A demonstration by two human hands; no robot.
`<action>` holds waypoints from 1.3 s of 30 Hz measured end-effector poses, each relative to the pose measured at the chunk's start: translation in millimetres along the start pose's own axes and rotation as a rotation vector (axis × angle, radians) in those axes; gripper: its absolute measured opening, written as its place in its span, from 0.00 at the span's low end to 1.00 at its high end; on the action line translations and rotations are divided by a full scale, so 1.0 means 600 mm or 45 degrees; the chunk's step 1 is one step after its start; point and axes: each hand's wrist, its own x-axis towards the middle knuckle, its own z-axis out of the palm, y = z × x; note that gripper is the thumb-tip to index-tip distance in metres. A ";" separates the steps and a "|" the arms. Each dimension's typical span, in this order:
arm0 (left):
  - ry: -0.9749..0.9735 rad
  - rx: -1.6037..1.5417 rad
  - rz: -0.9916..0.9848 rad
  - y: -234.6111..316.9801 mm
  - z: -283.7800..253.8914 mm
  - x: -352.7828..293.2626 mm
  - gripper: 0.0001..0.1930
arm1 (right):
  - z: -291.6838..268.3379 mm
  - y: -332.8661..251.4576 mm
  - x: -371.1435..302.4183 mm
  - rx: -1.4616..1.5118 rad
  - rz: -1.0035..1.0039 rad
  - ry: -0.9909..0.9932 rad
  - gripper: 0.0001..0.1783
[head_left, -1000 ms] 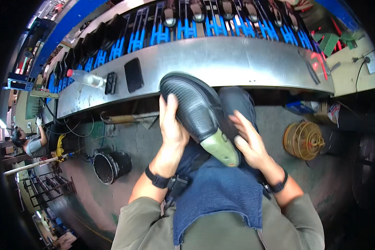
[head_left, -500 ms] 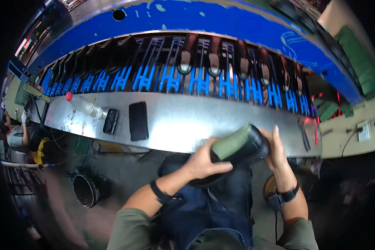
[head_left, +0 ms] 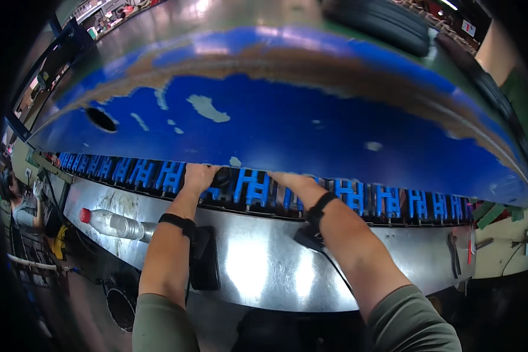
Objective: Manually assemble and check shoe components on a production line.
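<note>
My left hand (head_left: pixel 200 175) reaches in under the lower edge of a blue machine panel (head_left: pixel 264 129). It is closed against a dark rounded end, apparently the black shoe (head_left: pixel 221 178), most of which the panel hides. To its right, my right hand (head_left: pixel 289 179) also reaches under that edge, its fingers out of sight. Both hands are at a row of blue forked holders (head_left: pixel 254 189) that runs behind the steel ledge. Black bands are on both wrists.
On the steel ledge (head_left: pixel 246 264) lie a clear bottle with a red cap (head_left: pixel 114 224) and a black flat case (head_left: pixel 207 267), partly behind my left forearm. Pliers (head_left: pixel 453 255) rest at the right end. Another person (head_left: pixel 23 202) is at far left.
Both hands have moved forward from above my lap to under the blue panel, taking the black shoe with the green block along. My view has shifted closer to the machine; the panel now hides the racked shoes.
</note>
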 end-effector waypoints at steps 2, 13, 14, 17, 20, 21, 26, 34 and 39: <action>0.046 0.189 -0.178 0.051 -0.028 -0.060 0.32 | -0.076 -0.047 -0.069 -0.010 -0.065 -0.290 0.31; 0.440 0.270 0.963 0.646 -0.458 -0.136 0.17 | -0.264 0.000 -0.812 -0.265 0.103 0.270 0.42; 0.403 0.368 0.937 0.651 -0.483 -0.132 0.14 | -0.251 0.005 -0.835 -0.325 0.092 0.399 0.42; 0.473 0.391 1.186 0.687 -0.511 -0.194 0.11 | -0.234 -0.001 -0.855 -0.289 0.043 0.529 0.45; 0.190 -0.345 0.997 0.763 -0.466 -0.383 0.07 | -0.261 0.025 -0.836 -0.256 0.012 0.500 0.39; 0.183 -0.167 1.187 0.767 -0.457 -0.459 0.04 | -0.286 0.024 -0.834 -0.272 0.088 0.425 0.38; -0.250 -0.001 1.558 0.642 -0.319 -0.842 0.11 | -0.417 -0.163 -0.858 -0.314 -0.602 0.938 0.27; -0.384 -0.410 0.875 0.475 -0.124 -0.941 0.07 | -0.300 -0.100 -0.986 0.842 -0.174 0.543 0.18; 0.315 -0.592 -0.101 0.311 -0.122 -0.762 0.26 | -0.281 -0.107 -1.046 1.314 -0.014 0.396 0.18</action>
